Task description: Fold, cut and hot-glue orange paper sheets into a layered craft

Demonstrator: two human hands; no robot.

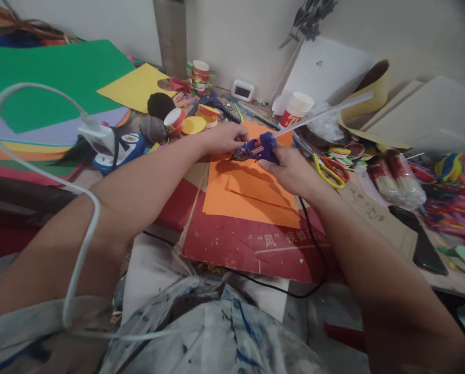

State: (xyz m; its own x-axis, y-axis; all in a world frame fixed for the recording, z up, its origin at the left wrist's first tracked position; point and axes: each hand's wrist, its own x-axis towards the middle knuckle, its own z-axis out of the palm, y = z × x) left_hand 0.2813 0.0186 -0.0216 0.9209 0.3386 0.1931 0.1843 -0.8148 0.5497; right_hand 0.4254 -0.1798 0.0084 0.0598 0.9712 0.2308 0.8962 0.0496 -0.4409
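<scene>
My right hand [290, 169] is wrapped round the grip of a blue glue gun [255, 148], with a long clear glue stick [326, 113] jutting from its back toward the upper right. The gun's nozzle points left at the far edge of orange paper sheets [251, 200] lying on a red cardboard sheet [251, 241]. My left hand [226, 137] rests on that paper edge, fingers curled right beside the nozzle. What its fingers pinch, if anything, is hidden. The gun's black cord [314, 244] runs down toward me.
Coloured paper sheets [49, 78] lie at the left, with tape rolls [174, 120] beyond. A paper cup [296, 109], yellow-handled scissors [328, 171], bundled sticks [396, 182] and a dark phone [423, 241] sit at the right. A white cable [80, 249] loops over my left arm.
</scene>
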